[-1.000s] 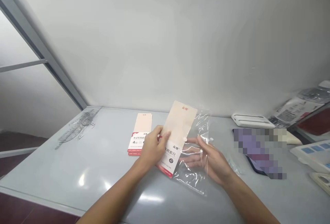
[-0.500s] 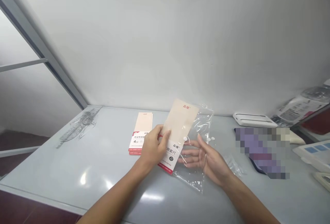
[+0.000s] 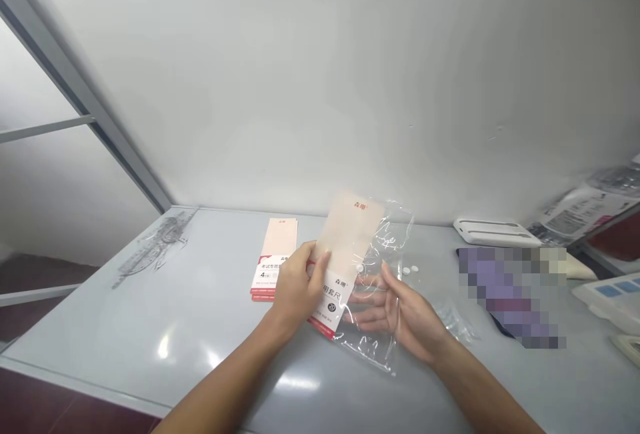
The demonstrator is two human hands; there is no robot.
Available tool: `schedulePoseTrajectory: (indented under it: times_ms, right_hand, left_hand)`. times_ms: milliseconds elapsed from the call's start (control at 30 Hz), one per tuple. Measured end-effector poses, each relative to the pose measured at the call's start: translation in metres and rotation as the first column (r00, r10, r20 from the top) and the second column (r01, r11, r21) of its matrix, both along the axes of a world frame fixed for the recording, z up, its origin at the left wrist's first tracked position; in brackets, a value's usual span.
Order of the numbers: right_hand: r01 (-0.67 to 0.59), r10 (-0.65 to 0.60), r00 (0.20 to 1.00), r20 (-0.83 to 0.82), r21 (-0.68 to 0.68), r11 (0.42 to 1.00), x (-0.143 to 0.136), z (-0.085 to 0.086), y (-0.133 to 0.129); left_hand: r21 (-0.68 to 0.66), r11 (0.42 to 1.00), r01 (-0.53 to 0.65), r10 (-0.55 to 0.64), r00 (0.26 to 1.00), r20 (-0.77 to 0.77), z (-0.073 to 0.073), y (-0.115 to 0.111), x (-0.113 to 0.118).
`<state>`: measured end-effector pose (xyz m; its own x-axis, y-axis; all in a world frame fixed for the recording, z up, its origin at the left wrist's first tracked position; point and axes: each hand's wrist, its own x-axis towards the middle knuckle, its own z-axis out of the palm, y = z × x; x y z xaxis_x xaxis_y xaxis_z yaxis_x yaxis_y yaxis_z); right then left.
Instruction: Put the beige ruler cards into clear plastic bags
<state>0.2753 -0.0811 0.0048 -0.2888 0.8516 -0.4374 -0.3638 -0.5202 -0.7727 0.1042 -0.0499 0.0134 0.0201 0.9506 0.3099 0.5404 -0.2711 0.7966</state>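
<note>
My left hand (image 3: 303, 287) is closed on a beige card with a red and white lower band (image 3: 353, 234), tilted a little to the right. A clear plastic pouch (image 3: 385, 347) spreads to the right of the card and overlaps it. My right hand (image 3: 395, 307) holds the pouch's right side, with the thumb on the near face and the fingers showing through the clear plastic. Behind my left hand, a small stack of similar cards (image 3: 280, 237) lies on the grey table (image 3: 125, 347).
Transparent rulers (image 3: 155, 244) lie at the table's far left. At the right are small white discs (image 3: 410, 269), clear plastic bits (image 3: 457, 321), a white device (image 3: 495, 233), a blurred purple item (image 3: 505, 294), a bottle (image 3: 585, 211) and a white case (image 3: 610, 294).
Both hands keep almost the same place and hold. The pouch has shifted slightly, and the view has moved a little.
</note>
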Motion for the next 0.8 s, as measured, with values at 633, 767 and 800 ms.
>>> schedulePoseTrajectory:
  times_ms: [633, 767, 800]
  right_hand:
    - [-0.16, 0.14, 0.981, 0.134, 0.153, 0.975, -0.011, -0.004, -0.006]
    - [-0.205, 0.175, 0.973, 0.154, 0.207, 0.957, -0.016, -0.002, -0.007]
    - [-0.209, 0.175, 0.971, 0.164, 0.223, 0.952, -0.016, -0.001, -0.006]
  left_hand:
    - [-0.081, 0.996, 0.042, -0.026, 0.983, 0.183, -0.001, 0.001, -0.001]
    - [-0.072, 0.991, 0.115, -0.09, 0.953, 0.289, -0.002, -0.003, 0.007]
    - [-0.09, 0.985, 0.148, -0.111, 0.937, 0.332, -0.002, -0.004, 0.008]
